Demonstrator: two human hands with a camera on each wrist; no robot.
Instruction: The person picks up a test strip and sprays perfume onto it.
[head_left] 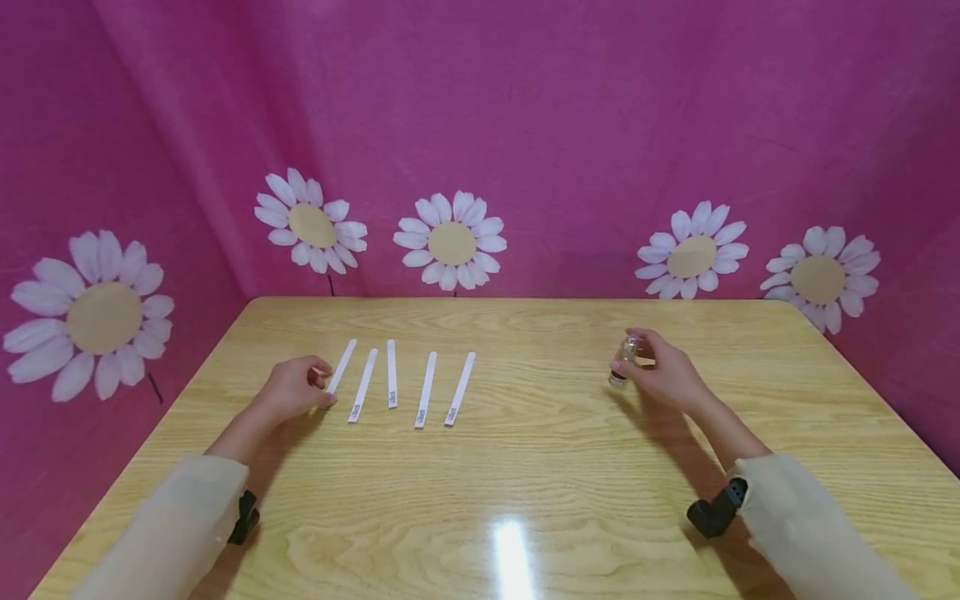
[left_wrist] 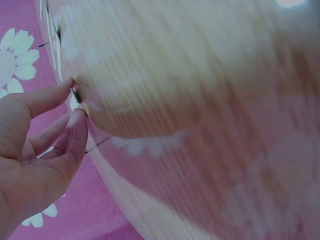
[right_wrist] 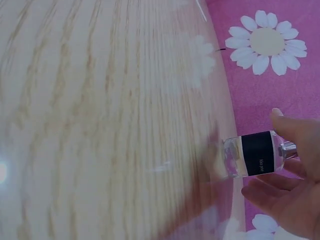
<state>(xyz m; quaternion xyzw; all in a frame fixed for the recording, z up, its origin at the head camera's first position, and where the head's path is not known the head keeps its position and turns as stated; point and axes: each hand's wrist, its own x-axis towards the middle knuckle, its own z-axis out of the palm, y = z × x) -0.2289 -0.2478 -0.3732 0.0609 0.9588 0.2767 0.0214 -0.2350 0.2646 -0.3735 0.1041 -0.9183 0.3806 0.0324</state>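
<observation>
Several narrow white paper strips lie in a loose row on the left half of the table; the middle strip (head_left: 392,375) and its neighbours carry small dark print at the near end. My left hand (head_left: 292,387) is at the leftmost strip (head_left: 343,363), thumb and fingertips pinching its near end, which they partly cover. The left wrist view shows the white strip (left_wrist: 75,98) between thumb and finger. On the right, my right hand (head_left: 663,371) grips a small clear glass perfume bottle (head_left: 624,358), slightly tilted. Its black label (right_wrist: 258,153) and silvery neck show in the right wrist view.
The wooden table (head_left: 525,467) is glossy, with a bright light reflection near its front. A pink curtain (head_left: 525,100) printed with large white daisies hangs behind and beside it. Black wrist cameras are strapped at both sleeves.
</observation>
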